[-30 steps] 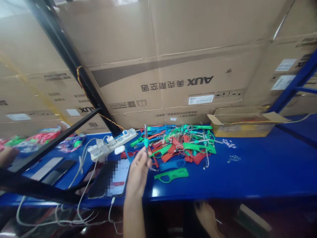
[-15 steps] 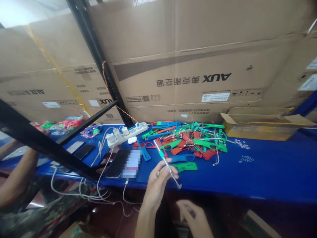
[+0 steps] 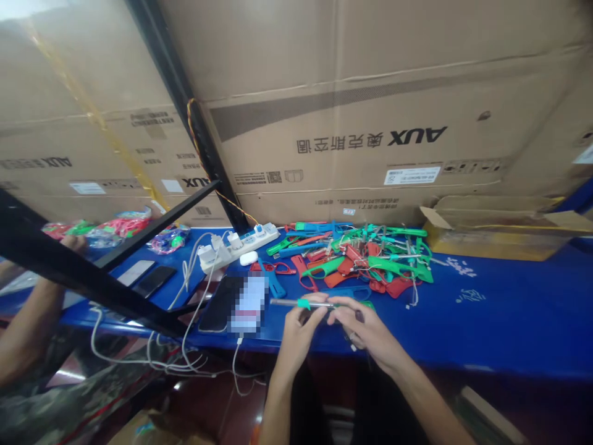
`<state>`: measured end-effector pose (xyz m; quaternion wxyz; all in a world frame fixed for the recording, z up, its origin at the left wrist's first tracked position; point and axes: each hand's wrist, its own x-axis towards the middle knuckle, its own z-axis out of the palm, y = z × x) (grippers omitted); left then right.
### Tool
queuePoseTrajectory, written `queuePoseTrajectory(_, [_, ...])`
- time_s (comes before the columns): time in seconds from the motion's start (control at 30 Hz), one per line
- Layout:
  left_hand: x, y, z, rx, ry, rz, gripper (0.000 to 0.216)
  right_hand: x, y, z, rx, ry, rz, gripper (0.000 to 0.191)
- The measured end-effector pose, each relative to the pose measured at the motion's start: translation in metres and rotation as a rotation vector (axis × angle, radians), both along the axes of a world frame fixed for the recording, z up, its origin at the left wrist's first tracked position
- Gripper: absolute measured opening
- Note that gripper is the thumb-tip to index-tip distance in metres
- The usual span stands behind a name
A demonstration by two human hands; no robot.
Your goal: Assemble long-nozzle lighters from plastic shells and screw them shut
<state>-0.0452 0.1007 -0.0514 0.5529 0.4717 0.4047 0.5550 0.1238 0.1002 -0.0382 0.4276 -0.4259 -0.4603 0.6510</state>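
Both my hands meet over the front edge of the blue table (image 3: 486, 334). My left hand (image 3: 299, 330) pinches a thin metal rod with a green collar (image 3: 301, 303), which lies level and points left. My right hand (image 3: 365, 327) is closed on the rod's right end, fingers pressed together there. Just behind them lies a pile of green, red and blue plastic handles with metal parts (image 3: 365, 259).
A phone (image 3: 236, 304) on a cable lies left of my hands, with a white power strip (image 3: 238, 246) and a tangle of white cables behind it. Big AUX cardboard boxes wall the back. An open carton (image 3: 500, 232) sits at the right. Another person's arm (image 3: 28, 334) is at the far left.
My left hand brought the rod down from upright to level at the table's front edge. My right hand rose from below the table and closed on its right end.
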Motion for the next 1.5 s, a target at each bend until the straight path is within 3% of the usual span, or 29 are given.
queuePoseTrajectory(0.07, [-0.006,0.001,-0.001,-0.015,0.035,-0.035,0.028,-0.004,0.006,0.0,0.009,-0.026,-0.015,0.049])
queuePoseTrajectory(0.13, [-0.012,-0.004,-0.003,0.005,0.039,0.01,0.043,-0.004,0.008,0.002,0.023,-0.051,-0.033,0.044])
queuePoseTrajectory(0.2, [-0.017,-0.011,-0.005,0.1,0.071,0.275,0.064,0.0,0.009,0.006,0.03,-0.074,-0.052,0.042])
queuePoseTrajectory(0.27, [-0.019,-0.019,-0.006,0.225,0.206,0.683,0.07,0.004,0.009,0.008,0.02,-0.099,-0.068,0.04])
queuePoseTrajectory(0.3, [-0.019,-0.022,-0.006,0.276,0.315,0.815,0.066,0.005,0.009,0.008,0.009,-0.109,-0.069,0.04])
queuePoseTrajectory(0.33, [-0.018,-0.023,-0.005,0.32,0.43,0.85,0.061,0.006,0.009,0.007,-0.002,-0.115,-0.066,0.04])
queuePoseTrajectory(0.37, [-0.016,-0.022,-0.003,0.358,0.531,0.77,0.055,0.005,0.009,0.006,-0.011,-0.118,-0.06,0.04])
queuePoseTrajectory(0.5, [-0.009,-0.003,0.005,0.41,0.656,0.08,0.035,0.006,0.01,-0.001,-0.04,-0.106,-0.032,0.045])
queuePoseTrajectory(0.57, [-0.012,0.009,0.006,0.336,0.662,-0.052,0.028,0.014,0.009,-0.002,-0.064,-0.106,0.003,0.047])
queuePoseTrajectory(0.7, [-0.025,0.019,0.003,0.279,0.693,-0.021,0.013,0.05,0.008,0.001,-0.039,-0.146,0.065,0.057])
queuePoseTrajectory(0.87, [-0.033,0.015,0.001,0.303,0.737,0.027,0.011,0.082,0.012,-0.007,-0.016,-0.138,0.052,0.054])
queuePoseTrajectory(0.97, [-0.033,0.014,-0.004,0.331,0.746,0.055,0.01,0.081,0.011,-0.016,0.013,-0.177,0.006,0.056])
queuePoseTrajectory(1.13, [-0.035,0.013,-0.011,0.412,0.823,0.096,0.01,0.074,0.006,-0.023,0.225,-0.383,-0.012,0.044])
queuePoseTrajectory(1.4, [-0.033,0.016,-0.014,0.554,0.904,0.111,0.012,0.074,0.002,-0.027,0.265,-0.494,-0.124,0.044])
queuePoseTrajectory(1.5, [-0.032,0.017,-0.014,0.575,0.958,0.073,0.014,0.072,0.0,-0.024,0.35,-0.54,-0.061,0.038])
